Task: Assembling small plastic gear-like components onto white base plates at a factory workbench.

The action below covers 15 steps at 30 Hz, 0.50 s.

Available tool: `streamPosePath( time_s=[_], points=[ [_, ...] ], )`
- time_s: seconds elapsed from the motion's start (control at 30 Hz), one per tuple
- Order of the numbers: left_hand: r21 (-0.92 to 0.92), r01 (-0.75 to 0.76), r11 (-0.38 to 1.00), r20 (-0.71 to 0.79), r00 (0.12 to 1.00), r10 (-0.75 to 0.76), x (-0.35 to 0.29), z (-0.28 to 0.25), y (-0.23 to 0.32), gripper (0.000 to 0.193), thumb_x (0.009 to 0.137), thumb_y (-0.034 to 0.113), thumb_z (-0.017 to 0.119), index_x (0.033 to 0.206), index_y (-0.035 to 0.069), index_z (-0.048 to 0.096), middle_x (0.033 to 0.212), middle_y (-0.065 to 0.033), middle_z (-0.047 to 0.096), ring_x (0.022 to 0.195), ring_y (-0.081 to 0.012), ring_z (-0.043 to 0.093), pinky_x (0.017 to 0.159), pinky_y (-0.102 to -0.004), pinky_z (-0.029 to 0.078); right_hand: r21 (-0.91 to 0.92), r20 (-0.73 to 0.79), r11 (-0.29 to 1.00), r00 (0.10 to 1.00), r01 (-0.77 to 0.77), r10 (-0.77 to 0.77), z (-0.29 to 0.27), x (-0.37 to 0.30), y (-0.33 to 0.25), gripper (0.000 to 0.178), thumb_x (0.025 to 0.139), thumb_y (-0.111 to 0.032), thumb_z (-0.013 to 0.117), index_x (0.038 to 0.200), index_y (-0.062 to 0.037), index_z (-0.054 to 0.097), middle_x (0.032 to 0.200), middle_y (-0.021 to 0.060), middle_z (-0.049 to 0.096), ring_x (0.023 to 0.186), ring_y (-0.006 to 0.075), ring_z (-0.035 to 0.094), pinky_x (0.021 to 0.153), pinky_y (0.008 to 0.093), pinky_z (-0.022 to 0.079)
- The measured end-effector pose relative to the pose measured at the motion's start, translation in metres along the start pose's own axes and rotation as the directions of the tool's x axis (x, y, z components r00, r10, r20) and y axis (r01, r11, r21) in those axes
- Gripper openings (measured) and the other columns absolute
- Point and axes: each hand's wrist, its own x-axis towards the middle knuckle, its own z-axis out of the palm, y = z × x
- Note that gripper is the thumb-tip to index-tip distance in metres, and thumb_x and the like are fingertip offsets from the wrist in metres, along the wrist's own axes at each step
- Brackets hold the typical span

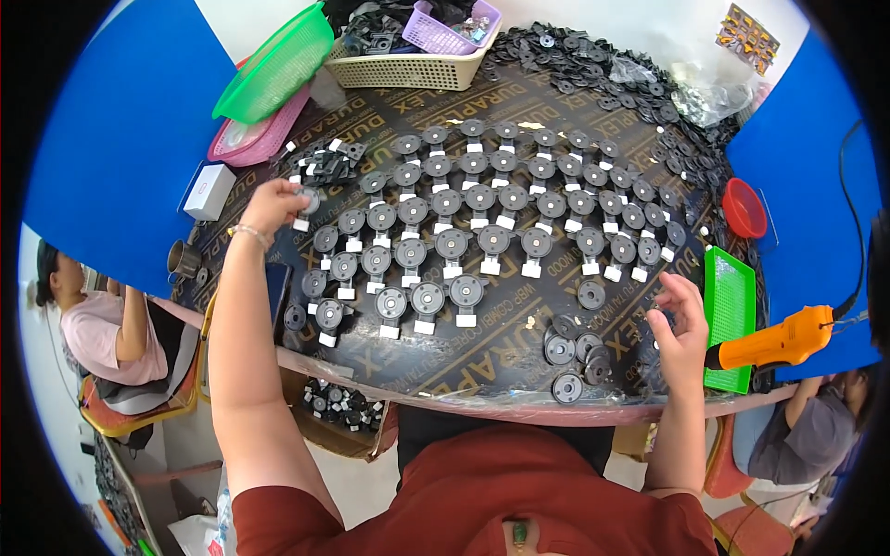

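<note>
At the left of the table, my left hand (pixel 272 206) is closed, its fingertips on a round black plastic part (pixel 311 200) with a white block at its lower end. Beside it lies a heap of small black pieces (pixel 331 165) with white ends. My right hand (pixel 683 324) hovers over the right side, thumb and fingers apart, nothing visible in it. Between the hands, several curved rows of black disc parts with white blocks (pixel 451 244) spread over the table. Loose black discs (pixel 567 387) lie near the front edge, left of my right hand.
Right of my right hand, an orange corded hand tool (pixel 779 341) lies across a green tray (pixel 729 301); a red bowl (pixel 744 208) is behind. Black discs (pixel 593 69) pile up at the back. Baskets (pixel 403 72), a white box (pixel 209 192) and a metal mug (pixel 183 259) stand farther left.
</note>
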Motion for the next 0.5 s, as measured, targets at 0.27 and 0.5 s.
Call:
streamPosePath(
  time_s=[0.27,0.5],
  points=[
    [0.255,0.057,0.965,0.007,0.998,-0.061,0.026,0.001,-0.007,0.032,0.079,0.022,0.079,0.102,0.003,0.067,0.087,-0.0052,0.067,0.074,-0.017,0.062,0.069,-0.0303,0.053,-0.003,-0.015,0.999,0.999,-0.044,0.044,0.003,-0.001,-0.003,0.047,0.082,0.003,0.066,0.128,-0.0012,0.059,0.128,0.0087,0.052,0.095,0.0134,0.053,0.091,0.0277,0.046],
    [0.608,-0.66,0.441,0.236,0.681,0.693,0.057,0.034,0.012,0.063,0.073,0.002,0.074,0.133,0.012,0.057,0.143,-0.0191,0.05,0.133,-0.0353,0.046,0.112,-0.0381,0.037,-0.002,-0.025,1.0,1.0,-0.014,0.014,0.006,0.006,-0.01,0.045,0.083,0.006,0.063,0.128,0.0004,0.058,0.129,0.0092,0.051,0.095,0.0126,0.055,0.089,0.0264,0.047]
  ],
)
